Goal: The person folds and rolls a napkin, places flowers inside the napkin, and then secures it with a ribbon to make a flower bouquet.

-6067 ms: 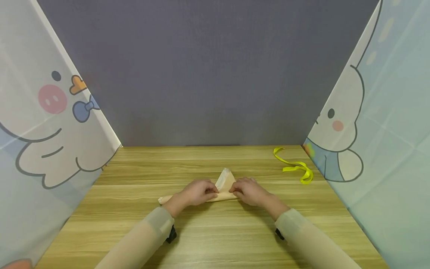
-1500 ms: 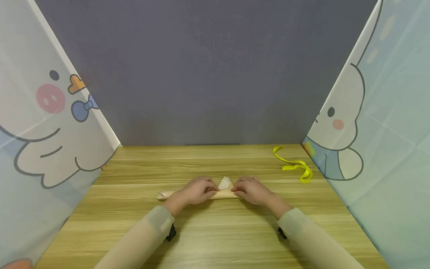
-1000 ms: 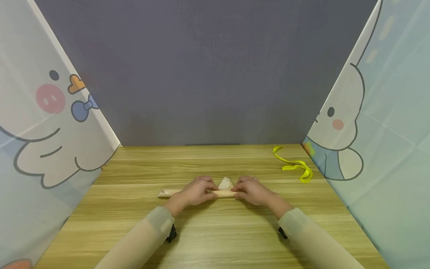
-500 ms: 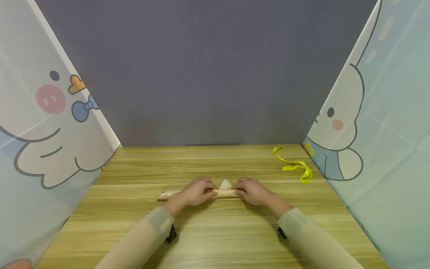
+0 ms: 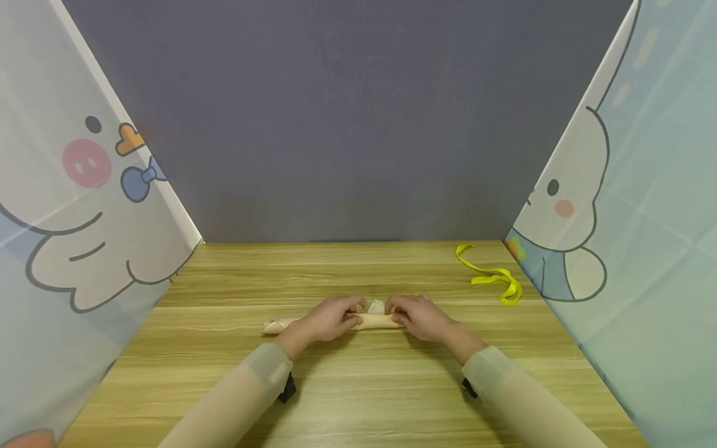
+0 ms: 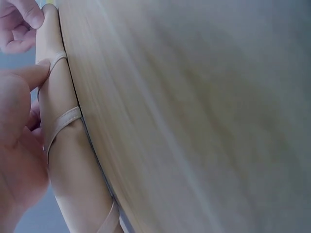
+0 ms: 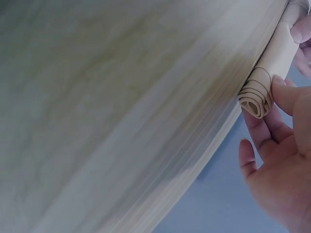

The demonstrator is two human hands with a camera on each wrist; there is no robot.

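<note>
A beige cloth (image 5: 376, 321) is rolled into a long tube lying crosswise on the wooden table. Its pale pointed corner (image 5: 376, 306) sticks out on the far side, between the hands. The left hand (image 5: 330, 318) holds the roll left of that corner, thumb on the near side and fingers beyond. On the other side, the right hand (image 5: 420, 317) grips the roll near its right end in the same way. Layered spirals show at that end of the cloth (image 7: 256, 99) in the right wrist view. Hemmed edges wind slantwise around the cloth (image 6: 80, 160) in the left wrist view.
A yellow ribbon (image 5: 498, 277) lies loosely curled at the table's back right. The wooden table (image 5: 358, 386) meets a dark grey panel (image 5: 358, 124) at the back. Cartoon-printed curtains (image 5: 661, 249) hang on both sides.
The cloth has been rolled further up, so its pointed corner, tall at first, now shows only as a small tip. Both hands stay near the same place. The ribbon has not moved.
</note>
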